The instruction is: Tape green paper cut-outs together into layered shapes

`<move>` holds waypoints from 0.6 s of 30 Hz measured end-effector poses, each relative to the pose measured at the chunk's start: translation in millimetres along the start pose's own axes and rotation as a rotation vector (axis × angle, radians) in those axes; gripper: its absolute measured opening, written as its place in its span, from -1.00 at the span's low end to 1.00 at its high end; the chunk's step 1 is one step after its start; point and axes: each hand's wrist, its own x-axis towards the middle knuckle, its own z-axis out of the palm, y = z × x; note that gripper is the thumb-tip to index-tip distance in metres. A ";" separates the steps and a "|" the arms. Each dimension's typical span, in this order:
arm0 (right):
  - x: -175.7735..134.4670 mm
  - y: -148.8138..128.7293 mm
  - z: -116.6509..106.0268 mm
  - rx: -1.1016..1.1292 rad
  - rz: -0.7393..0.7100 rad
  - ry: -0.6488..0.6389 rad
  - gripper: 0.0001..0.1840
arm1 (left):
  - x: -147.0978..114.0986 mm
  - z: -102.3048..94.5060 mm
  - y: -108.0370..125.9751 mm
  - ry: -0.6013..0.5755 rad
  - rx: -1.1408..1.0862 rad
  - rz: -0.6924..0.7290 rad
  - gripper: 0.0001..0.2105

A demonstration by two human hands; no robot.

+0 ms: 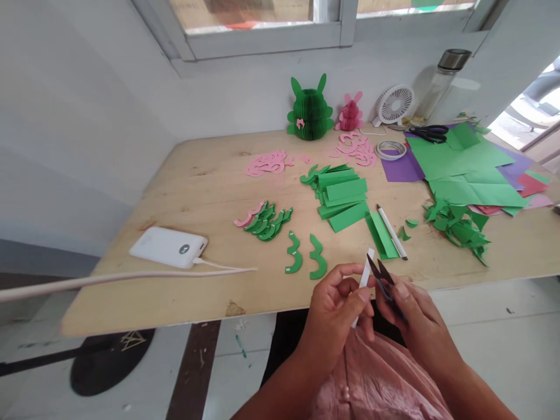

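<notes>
Pinched in my left hand [339, 303] is a narrow white strip [366, 271], held upright just past the table's front edge; it could be tape or paper. My right hand [415, 309] grips a pair of small dark scissors [385, 280], their blades parted and pointing up beside the strip. On the table ahead lie two wavy green paper cutouts [318, 256] with small white patches on one of them. Left of these, more green cutouts [269, 221] overlap in a pile with a pink one [250, 214].
Folded green paper strips [343, 189] and a white pen [391, 232] lie mid-table. Green scraps [457, 224], coloured sheets [455, 151], black scissors [429, 133] and a tape roll [391, 150] occupy the right. A power bank [168, 246] with its cable sits left; paper rabbits [310, 114] and a fan [395, 104] stand behind.
</notes>
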 end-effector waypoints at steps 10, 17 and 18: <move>-7.3 8.3 -20.6 -0.032 0.089 0.072 -0.63 | -13.2 -11.9 -6.7 0.020 -0.098 0.008 -0.75; -9.6 11.2 -29.4 -0.138 0.136 -0.036 -0.62 | -20.5 -12.3 -2.3 0.020 -0.016 -0.035 -0.76; -10.1 11.7 -29.5 -0.130 0.138 -0.046 -0.62 | -21.0 -12.4 -2.2 0.023 -0.010 -0.038 -0.76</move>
